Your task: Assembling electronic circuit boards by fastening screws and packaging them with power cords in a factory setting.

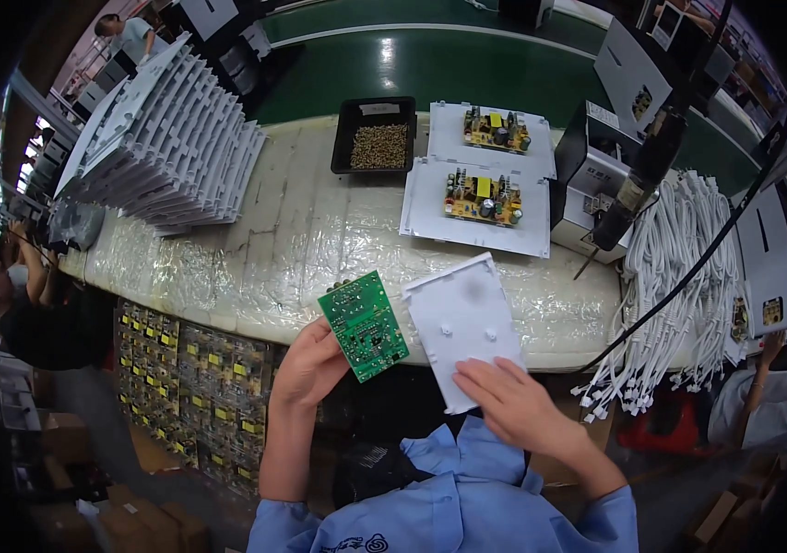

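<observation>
My left hand [307, 364] grips a green circuit board [366, 327] by its left edge, with the soldered side facing up. Beside it, a white plastic panel [458, 309] with raised edges and small posts lies tilted across the table's front edge. My right hand [515, 405] holds this panel near its lower right side, fingers laid over the face; the thumb is hidden. A small gap separates the board from the panel. Farther back, two white panels [421, 214] each carry a circuit board [484, 198] with yellow and dark components.
A black tray [343, 138] of small brass-coloured screws stands at the back. White panels [167, 138] are stacked at left. On the right are a power screwdriver [633, 189] and bundled white cables [679, 267]. Several circuit boards [218, 387] fill the lower left. Other people are at the sides.
</observation>
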Tool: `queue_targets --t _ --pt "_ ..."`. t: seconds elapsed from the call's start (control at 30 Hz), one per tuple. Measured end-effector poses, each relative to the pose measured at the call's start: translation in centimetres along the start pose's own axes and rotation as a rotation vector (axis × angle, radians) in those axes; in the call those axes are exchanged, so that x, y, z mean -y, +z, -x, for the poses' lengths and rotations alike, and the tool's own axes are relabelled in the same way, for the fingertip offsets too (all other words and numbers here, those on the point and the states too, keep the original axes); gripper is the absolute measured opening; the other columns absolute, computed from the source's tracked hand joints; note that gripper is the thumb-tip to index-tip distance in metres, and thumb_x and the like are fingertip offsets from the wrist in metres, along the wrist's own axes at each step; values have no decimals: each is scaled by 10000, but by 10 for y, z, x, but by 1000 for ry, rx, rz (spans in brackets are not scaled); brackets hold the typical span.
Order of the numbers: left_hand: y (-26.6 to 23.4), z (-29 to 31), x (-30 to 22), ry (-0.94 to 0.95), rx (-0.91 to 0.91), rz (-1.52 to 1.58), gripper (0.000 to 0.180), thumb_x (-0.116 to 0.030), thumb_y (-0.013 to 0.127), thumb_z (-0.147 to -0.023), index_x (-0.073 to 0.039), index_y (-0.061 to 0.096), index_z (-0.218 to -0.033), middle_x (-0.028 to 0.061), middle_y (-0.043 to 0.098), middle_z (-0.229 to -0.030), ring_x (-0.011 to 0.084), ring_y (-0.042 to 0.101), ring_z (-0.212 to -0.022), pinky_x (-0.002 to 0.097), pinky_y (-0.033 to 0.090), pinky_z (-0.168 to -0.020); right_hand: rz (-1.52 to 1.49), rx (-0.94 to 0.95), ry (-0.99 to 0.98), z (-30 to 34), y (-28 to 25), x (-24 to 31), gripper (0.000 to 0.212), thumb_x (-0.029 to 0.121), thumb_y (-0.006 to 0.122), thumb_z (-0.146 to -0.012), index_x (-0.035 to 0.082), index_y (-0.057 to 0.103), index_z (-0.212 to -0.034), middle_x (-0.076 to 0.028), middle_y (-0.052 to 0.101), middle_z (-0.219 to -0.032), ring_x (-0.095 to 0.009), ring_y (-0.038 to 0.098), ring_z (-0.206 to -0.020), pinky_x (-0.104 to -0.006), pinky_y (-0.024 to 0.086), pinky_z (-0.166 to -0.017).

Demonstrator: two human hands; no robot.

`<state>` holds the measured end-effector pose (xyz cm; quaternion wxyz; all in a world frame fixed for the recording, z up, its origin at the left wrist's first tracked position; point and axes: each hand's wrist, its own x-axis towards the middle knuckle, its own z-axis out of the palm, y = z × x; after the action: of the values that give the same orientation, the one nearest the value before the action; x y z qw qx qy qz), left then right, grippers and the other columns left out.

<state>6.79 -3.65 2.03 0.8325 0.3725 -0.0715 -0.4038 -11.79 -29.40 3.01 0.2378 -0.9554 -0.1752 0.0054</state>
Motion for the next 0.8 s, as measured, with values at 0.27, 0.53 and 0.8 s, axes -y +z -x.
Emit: queue_targets --t 0.27,0.53,0.8 --pt "10 -13 7 -52 17 24 463 -111 588 -951 58 436 -1355 154 584 -1285 252 592 -1170 435 460 -1034 6 53 31 0 -30 -33 640 -7 620 -693 69 525 -1321 -86 507 -1409 -259 449 -1343 -489 298 -1143" --pt "13 -10 14 -45 54 -28 451 -136 584 -966 49 448 -1354 137 581 -1292 230 582 -1180 406 445 -1046 -2 -156 83 0 1 -13 590 319 742 -819 56 547 -1310 -97 570 -1300 -258 506 -1287 -544 258 -1146" --pt "27 -6 21 -85 8 -17 442 -165 591 -968 33 462 -1342 128 593 -1262 226 577 -1175 409 442 -1043 -54 -117 49 -4 -13 -42 578 59 614 -769 121 550 -1340 -81 576 -1314 -274 485 -1307 -527 264 -1156"
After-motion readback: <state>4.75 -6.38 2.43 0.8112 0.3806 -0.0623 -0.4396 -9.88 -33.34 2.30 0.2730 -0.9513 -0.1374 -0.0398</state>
